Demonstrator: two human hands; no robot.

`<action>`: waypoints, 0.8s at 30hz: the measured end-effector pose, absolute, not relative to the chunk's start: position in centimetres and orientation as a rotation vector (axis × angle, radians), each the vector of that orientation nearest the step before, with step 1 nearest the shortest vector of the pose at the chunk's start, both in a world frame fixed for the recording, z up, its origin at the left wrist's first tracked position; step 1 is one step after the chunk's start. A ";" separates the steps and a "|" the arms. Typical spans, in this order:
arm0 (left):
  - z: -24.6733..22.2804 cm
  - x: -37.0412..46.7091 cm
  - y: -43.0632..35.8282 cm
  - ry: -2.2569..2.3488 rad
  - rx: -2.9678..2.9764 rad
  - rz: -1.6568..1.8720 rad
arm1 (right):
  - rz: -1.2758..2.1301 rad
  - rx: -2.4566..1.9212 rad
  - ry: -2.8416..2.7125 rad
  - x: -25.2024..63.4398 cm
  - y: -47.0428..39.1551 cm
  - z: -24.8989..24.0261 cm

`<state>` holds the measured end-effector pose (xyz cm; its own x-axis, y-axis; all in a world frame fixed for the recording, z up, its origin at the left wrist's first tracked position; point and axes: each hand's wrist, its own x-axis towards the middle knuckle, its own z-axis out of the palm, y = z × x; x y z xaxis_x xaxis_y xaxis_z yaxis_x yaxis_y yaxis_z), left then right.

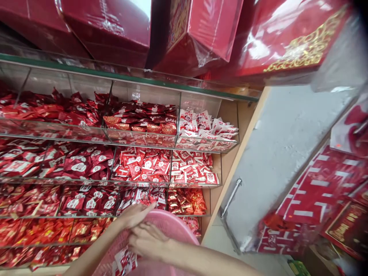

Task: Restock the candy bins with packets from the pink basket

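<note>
Basket [169, 226] is sitting between both hands; left hand [135, 215] and right hand [148, 241] are gripping its rim, so packets [125, 260] at 6 o'clock may be spilling if it tips.

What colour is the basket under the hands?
Pink, the basket shows best in the head view.

Shelves: tiered clear bins [143, 140] full of red and white sweet packets, in a wooden frame [230, 168].
Above: big red gift boxes [201, 30] in plastic wrap.
Wall: a grey pillar [281, 145] at right.
Right side: hanging red packets [319, 188].
Light: bright, even.
</note>
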<state>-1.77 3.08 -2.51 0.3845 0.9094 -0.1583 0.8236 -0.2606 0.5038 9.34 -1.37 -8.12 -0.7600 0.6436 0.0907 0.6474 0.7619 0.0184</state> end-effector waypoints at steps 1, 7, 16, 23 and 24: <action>-2.7 -1.9 3.1 1.480 2.148 0.216 | -0.108 -1.021 -2.868 10.1 -1.7 -6.5; -3.9 -3.1 4.2 1.369 2.112 0.244 | -0.079 -0.978 -2.678 16.8 -4.2 5.9; -3.7 -3.2 4.5 1.422 2.039 0.243 | 0.085 -1.176 -2.740 20.8 -6.3 3.5; -4.1 -3.0 4.6 1.414 2.051 0.218 | -0.003 -1.206 -2.642 22.7 -5.3 6.5; -4.1 -2.9 4.6 1.421 2.048 0.220 | -0.060 -1.187 -2.578 23.2 -4.8 8.5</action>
